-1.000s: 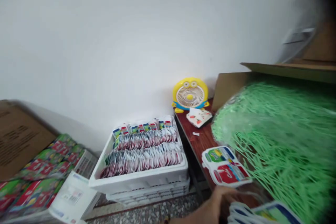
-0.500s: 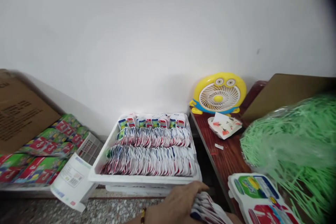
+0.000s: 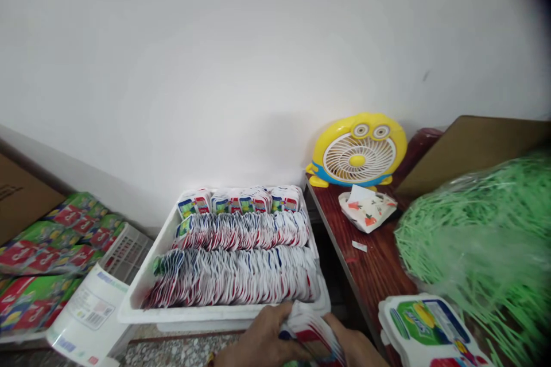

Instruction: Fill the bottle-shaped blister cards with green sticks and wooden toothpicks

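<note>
Both my hands hold a stack of printed packets (image 3: pixel 310 337) at the bottom middle, just over the near rim of a white crate (image 3: pixel 189 316). My left hand (image 3: pixel 255 343) wraps the stack's left side with fingers curled. My right hand (image 3: pixel 355 346) grips its right side. The crate is packed with rows of upright packets (image 3: pixel 239 252) in white, red and blue. More printed cards (image 3: pixel 426 327) lie on the dark wooden table (image 3: pixel 370 266) to the right.
A yellow cartoon fan (image 3: pixel 358 151) stands at the table's back by the white wall, a folded patterned paper (image 3: pixel 367 209) before it. A bag of green shredded strips (image 3: pixel 486 235) and a cardboard box (image 3: pixel 469 146) fill the right. Red-green packs (image 3: pixel 47 252) lie left.
The view swung left and down. My left hand carried the stack from the table's edge to the crate's near rim, and my right hand has joined it on the stack.
</note>
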The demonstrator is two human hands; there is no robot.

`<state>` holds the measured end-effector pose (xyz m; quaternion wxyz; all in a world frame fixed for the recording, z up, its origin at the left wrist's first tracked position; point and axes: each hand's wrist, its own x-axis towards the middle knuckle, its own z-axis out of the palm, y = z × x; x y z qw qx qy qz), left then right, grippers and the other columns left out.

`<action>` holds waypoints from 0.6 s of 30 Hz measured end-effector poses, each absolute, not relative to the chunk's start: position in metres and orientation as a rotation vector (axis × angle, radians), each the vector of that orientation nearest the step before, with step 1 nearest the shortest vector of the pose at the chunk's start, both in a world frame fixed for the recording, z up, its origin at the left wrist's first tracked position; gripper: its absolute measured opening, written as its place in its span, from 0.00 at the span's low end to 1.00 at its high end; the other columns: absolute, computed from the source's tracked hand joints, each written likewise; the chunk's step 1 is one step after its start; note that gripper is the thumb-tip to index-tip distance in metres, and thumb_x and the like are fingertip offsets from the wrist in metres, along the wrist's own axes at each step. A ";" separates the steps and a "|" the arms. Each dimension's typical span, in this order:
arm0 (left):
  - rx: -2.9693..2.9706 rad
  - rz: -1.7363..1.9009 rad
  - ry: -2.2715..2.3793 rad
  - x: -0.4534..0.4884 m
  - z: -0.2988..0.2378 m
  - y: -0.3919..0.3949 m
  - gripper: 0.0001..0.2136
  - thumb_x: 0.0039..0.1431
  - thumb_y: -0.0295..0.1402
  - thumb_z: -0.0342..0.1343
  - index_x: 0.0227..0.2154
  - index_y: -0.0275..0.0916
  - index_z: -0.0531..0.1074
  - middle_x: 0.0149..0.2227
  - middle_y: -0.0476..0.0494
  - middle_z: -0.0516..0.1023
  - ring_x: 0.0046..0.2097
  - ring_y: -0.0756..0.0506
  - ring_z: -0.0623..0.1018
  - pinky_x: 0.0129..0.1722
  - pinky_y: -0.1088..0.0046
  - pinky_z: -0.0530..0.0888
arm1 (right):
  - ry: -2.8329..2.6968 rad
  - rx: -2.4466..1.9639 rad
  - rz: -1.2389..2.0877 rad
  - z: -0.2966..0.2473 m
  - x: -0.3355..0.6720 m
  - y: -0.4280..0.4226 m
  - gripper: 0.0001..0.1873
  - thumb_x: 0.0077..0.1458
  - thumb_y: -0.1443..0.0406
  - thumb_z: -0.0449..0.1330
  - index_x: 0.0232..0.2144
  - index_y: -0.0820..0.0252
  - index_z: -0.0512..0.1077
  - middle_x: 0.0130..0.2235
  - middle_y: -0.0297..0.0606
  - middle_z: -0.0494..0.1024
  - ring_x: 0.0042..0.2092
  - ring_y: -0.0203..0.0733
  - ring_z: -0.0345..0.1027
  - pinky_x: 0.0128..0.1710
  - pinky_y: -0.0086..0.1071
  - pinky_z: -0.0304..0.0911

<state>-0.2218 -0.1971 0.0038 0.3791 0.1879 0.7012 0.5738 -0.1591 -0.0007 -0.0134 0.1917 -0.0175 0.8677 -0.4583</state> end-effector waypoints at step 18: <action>0.677 0.801 2.885 -0.405 0.056 -0.295 0.13 0.58 0.42 0.52 0.38 0.38 0.72 0.34 0.44 0.80 0.34 0.43 0.78 0.32 0.72 0.71 | 2.489 0.057 -1.445 -0.052 -0.214 -0.020 0.19 0.53 0.62 0.53 0.48 0.59 0.67 0.48 0.44 0.74 0.43 0.44 0.72 0.46 0.33 0.64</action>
